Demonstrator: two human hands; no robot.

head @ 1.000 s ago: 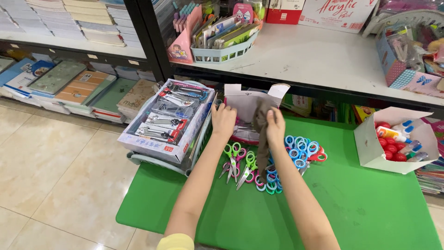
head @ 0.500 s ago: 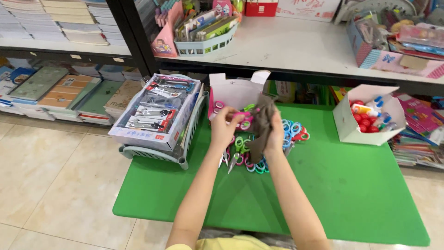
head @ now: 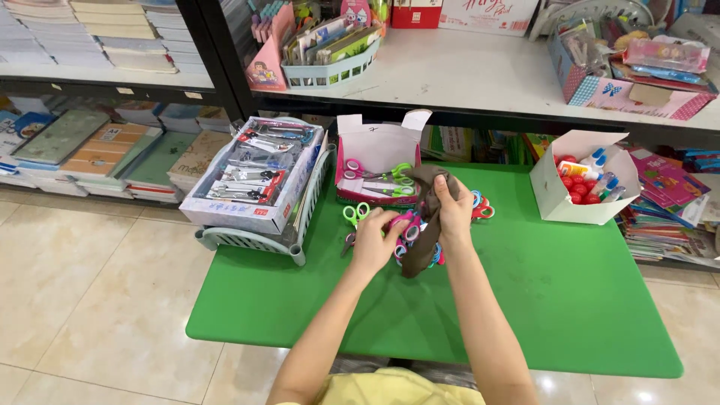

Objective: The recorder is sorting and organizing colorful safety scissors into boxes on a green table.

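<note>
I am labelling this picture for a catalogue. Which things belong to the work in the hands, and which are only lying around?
In hand:
left hand, on pink-handled scissors
right hand, holding a brown cloth
loose scissors on the green table
open pink box of scissors

Lying about:
tray of carded tools
white box of glue bottles
shelf basket

Bare green table (head: 570, 300) rightward
</note>
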